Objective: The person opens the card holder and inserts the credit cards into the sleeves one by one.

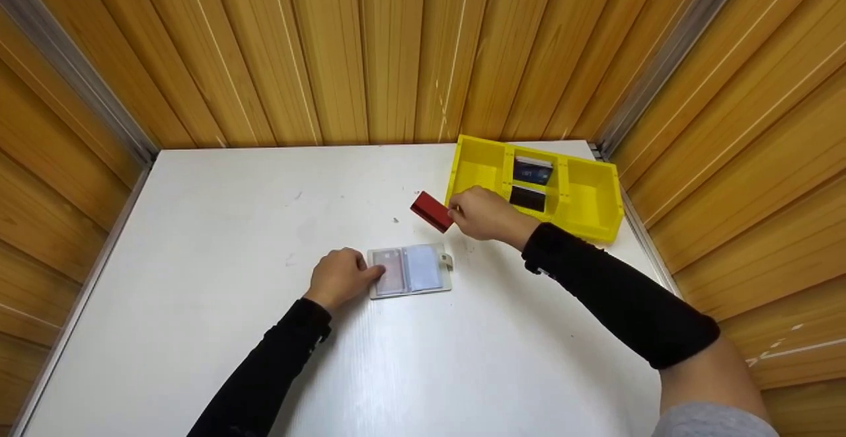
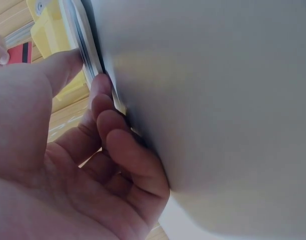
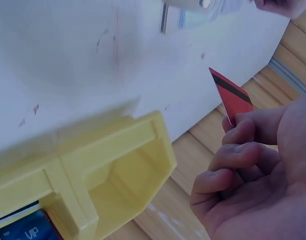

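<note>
An open card holder [image 1: 423, 269] with clear plastic sleeves lies on the white table, its snap tab pointing right. The left hand [image 1: 344, 277] pinches the holder's left edge, thumb on top; the left wrist view shows the curled fingers [image 2: 137, 155] against the tabletop beside that edge. Between thumb and forefinger, the right hand [image 1: 486, 213] holds a red card [image 1: 431, 212] with a black stripe, raised near the yellow bin's left corner. In the right wrist view the red card [image 3: 233, 95] sticks out from the fingertips, its other fingers curled.
A yellow divided bin [image 1: 563, 160] stands at the back right. Its middle compartments hold dark blue cards [image 1: 533, 171] and a dark card stack [image 1: 527, 199]. Wood-patterned walls [image 1: 390, 53] enclose the table [image 1: 231, 225] at the back and sides.
</note>
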`<state>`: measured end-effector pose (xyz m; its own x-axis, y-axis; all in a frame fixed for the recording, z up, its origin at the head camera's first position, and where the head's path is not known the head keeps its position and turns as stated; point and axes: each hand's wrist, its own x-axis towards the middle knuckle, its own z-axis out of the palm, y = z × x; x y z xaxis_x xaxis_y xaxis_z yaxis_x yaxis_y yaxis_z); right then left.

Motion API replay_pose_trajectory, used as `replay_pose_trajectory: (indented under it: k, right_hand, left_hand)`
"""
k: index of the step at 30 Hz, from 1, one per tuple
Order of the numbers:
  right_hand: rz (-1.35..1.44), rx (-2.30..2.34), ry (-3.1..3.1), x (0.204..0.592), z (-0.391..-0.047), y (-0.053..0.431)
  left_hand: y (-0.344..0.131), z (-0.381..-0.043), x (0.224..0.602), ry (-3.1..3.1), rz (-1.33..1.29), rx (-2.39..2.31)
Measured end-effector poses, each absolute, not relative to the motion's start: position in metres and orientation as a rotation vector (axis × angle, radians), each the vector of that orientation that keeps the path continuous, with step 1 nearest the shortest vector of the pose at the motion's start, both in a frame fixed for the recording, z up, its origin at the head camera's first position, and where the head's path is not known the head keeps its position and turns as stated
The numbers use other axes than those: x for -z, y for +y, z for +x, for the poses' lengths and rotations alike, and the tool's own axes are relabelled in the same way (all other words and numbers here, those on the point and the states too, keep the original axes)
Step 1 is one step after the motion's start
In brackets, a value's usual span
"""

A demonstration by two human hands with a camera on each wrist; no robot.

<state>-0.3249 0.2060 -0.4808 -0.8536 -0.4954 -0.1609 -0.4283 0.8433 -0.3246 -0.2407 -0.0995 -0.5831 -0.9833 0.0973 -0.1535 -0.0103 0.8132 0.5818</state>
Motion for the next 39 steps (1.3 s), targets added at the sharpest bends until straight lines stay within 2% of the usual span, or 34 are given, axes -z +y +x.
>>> replay_pose_trajectory:
  k: [16,39]
  right_hand:
    - [-0.886,0.316,2.665,0.511,-0.300,0.186]
    - [-0.753,0.348,2.612,0.521,-0.294,0.178]
  left_hand:
    - [-0.100,-0.239,0.584,2.850,0.073,-0.940]
    - [-0.100,-0.239,0.583,2.832,0.069,-0.926]
